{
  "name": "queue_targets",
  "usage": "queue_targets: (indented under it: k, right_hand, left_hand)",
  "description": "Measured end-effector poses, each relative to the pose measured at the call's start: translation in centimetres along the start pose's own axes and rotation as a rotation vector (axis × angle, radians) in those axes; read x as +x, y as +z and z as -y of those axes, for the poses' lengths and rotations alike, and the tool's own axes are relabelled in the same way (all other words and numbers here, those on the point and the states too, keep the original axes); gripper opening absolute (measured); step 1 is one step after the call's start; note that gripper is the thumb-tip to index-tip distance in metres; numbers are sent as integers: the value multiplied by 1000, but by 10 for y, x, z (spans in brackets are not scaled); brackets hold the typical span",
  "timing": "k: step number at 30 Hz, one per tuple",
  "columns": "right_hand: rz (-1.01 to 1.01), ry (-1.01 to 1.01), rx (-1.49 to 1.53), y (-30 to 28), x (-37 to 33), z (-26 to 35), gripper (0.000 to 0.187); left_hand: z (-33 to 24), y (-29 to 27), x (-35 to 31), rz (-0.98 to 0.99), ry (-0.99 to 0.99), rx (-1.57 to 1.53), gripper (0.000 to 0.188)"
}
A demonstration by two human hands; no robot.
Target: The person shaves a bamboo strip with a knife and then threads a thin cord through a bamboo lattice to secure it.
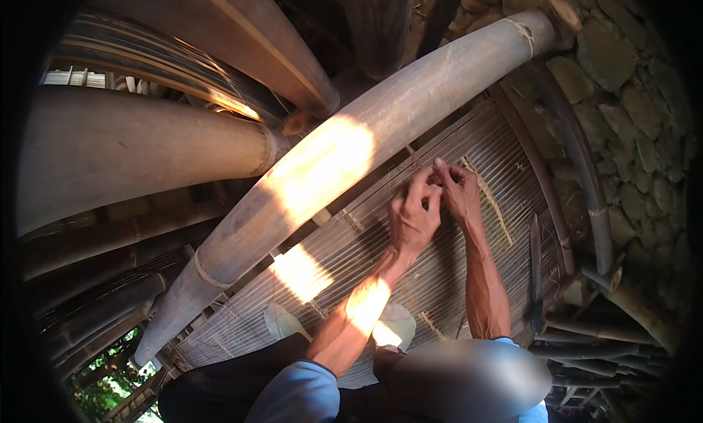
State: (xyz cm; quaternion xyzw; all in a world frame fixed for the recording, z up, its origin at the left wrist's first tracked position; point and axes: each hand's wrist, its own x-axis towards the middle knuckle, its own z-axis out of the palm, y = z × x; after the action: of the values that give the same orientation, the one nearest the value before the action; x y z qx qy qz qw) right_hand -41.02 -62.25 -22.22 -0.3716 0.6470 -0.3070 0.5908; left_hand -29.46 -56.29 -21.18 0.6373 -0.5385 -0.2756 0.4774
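My left hand (414, 216) and my right hand (461, 194) meet above the slatted bamboo platform (366, 265), close to its far edge. The fingers of both are bent, with thumbs and fingertips pinched together. Whatever they pinch is too small or too hidden to make out. Just beyond them a thick bamboo pole (410, 104) runs slantwise along the platform, a bright patch of sun on it. Beside my right hand, a pale split strip (492, 207) crosses the slats.
At the right lies a knife-like tool (536, 258) with a narrow blade and dark handle. A stone wall (637, 130) rises behind a curved pole (586, 181). More thick bamboo poles (139, 145) crowd the left. Pale rounded pieces (282, 324) lie near my legs.
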Motion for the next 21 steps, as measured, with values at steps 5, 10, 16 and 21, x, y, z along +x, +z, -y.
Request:
queue_targets:
  k: [5, 10, 16, 21]
  right_hand:
    - [349, 84, 241, -8, -1, -24, 22]
    - [292, 157, 106, -12, -26, -5, 27]
    - [67, 15, -48, -23, -23, -24, 45]
    - [56, -293, 119, 0, -12, -3, 39]
  left_hand:
    - [-28, -10, -19, -26, 85, -68, 31]
    - [0, -36, 13, 1, -209, -74, 36]
    - [60, -11, 61, 404, -599, 126, 53]
    - [139, -2, 70, 326, -760, -199, 53]
